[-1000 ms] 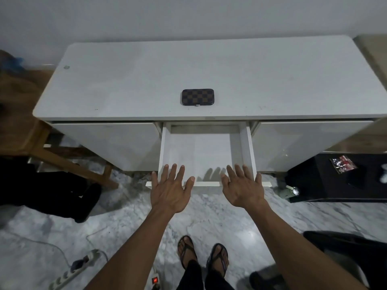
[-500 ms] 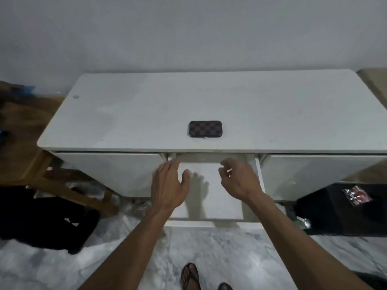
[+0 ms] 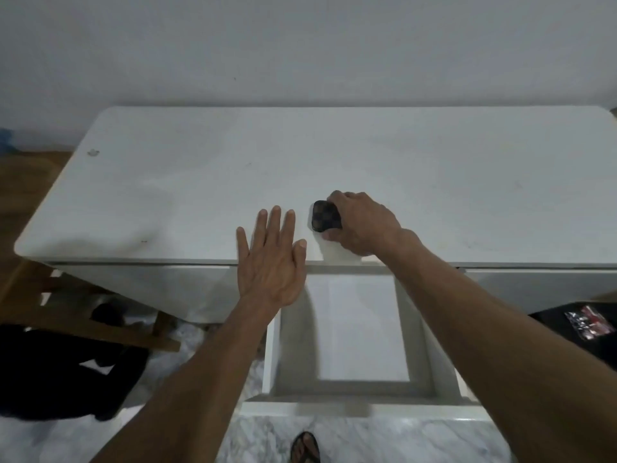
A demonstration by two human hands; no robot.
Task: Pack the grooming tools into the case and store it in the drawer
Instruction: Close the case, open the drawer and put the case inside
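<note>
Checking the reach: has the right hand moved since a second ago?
Yes. The right hand went from the open drawer front up onto the tabletop, gripping the checkered case.

Case on the tabletop, drawer open below it.

I see the case near the tabletop front edge under my right hand; left hand just beside it, left; the drawer juts out before me.

Smooth white tabletop, checkered leather-look case, veined marble floor
</note>
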